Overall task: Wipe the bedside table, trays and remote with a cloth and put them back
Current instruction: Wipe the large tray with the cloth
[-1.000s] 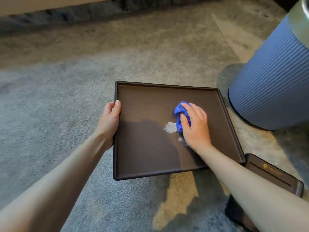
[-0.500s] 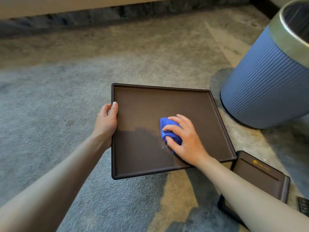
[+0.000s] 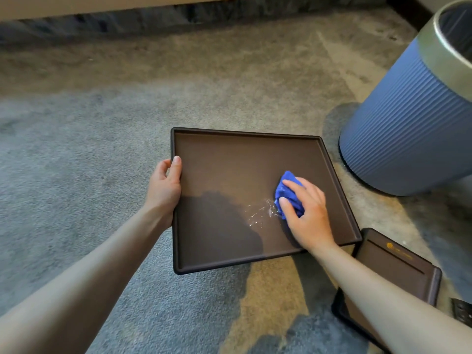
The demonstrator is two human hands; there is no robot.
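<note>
A large dark brown tray (image 3: 229, 159) is held above the carpet, tilted slightly. My left hand (image 3: 164, 185) grips its left rim, thumb on top. My right hand (image 3: 306, 213) presses a bunched blue cloth (image 3: 287, 192) onto the tray's right half. A wet, shiny smear (image 3: 258, 213) lies just left of the cloth. A smaller brown tray (image 3: 398, 261) with a gold logo lies on the carpet at lower right, partly hidden by my right forearm. A dark remote's corner (image 3: 462, 309) shows at the right edge.
A blue ribbed waste bin (image 3: 408, 129) with a metal rim stands on the carpet at the upper right, close to the big tray's far right corner. Grey and beige patterned carpet (image 3: 76, 162) covers the floor. A dark bed base (image 3: 127, 21) runs along the top.
My right hand has swept the cloth from the tray's middle back to its right side, leaving a wet streak. The left hand keeps its grip on the rim.
</note>
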